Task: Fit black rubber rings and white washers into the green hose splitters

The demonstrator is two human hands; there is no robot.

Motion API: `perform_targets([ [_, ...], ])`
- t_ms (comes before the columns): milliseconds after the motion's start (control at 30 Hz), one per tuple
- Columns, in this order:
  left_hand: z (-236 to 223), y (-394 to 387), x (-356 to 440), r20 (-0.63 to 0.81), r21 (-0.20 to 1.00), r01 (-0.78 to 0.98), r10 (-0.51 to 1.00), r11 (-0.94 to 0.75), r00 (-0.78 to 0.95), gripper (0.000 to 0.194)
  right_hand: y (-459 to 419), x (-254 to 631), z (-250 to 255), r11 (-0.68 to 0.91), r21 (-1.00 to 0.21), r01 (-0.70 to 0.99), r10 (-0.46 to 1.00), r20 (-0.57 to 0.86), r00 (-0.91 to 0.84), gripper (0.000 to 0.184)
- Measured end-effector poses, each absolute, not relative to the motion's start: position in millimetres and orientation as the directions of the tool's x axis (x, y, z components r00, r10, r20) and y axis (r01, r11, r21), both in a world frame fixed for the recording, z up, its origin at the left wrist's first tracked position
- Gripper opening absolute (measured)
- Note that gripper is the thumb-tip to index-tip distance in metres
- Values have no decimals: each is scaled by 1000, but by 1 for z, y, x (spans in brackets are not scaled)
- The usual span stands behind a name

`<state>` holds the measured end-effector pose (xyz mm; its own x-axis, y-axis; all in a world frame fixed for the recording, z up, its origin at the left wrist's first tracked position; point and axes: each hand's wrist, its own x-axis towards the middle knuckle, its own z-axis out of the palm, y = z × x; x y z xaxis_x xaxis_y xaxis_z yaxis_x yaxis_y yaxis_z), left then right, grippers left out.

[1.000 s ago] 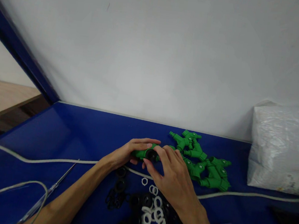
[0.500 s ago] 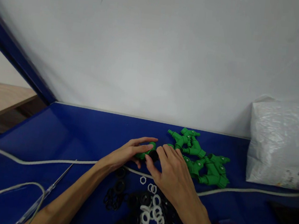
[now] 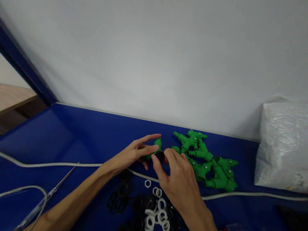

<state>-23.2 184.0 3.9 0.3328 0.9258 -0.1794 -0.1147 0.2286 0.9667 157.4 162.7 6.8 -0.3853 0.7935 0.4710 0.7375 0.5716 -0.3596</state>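
Note:
My left hand (image 3: 132, 155) grips a green plastic fitting (image 3: 157, 144) over the blue table, thumb under it and forefinger stretched out above. My right hand (image 3: 176, 177) meets it from the right, its fingertips pinched on a black ring (image 3: 160, 156) at the fitting's open end. Just right of my hands lies a pile of several more green fittings (image 3: 209, 166). Below my hands lie loose black rings (image 3: 132, 205) and white nuts (image 3: 158, 214).
A white cable (image 3: 54, 164) runs across the blue table (image 3: 85, 133). A thin metal tool (image 3: 50, 194) and a second cable loop lie at the left. A white plastic bag (image 3: 292, 146) stands at the right against the white wall.
The fitting has tipped up in my left hand, and the forefinger has lifted off it. My right fingers have shifted round the black ring. The view has drifted slightly.

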Motion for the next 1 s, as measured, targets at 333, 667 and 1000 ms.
perform_targets([
  [333,2,184,-21,-320,883,-245,895,401,312,45,164,158,7,591,-354,725,776,495,-391,24],
  [667,2,183,-22,-307,843,-315,870,437,385,36,162,161,7,618,-359,699,764,484,-427,19],
  [1000,-1,181,-18,-160,907,-320,926,275,340,51,162,160,9,572,-468,674,809,457,-369,26],
])
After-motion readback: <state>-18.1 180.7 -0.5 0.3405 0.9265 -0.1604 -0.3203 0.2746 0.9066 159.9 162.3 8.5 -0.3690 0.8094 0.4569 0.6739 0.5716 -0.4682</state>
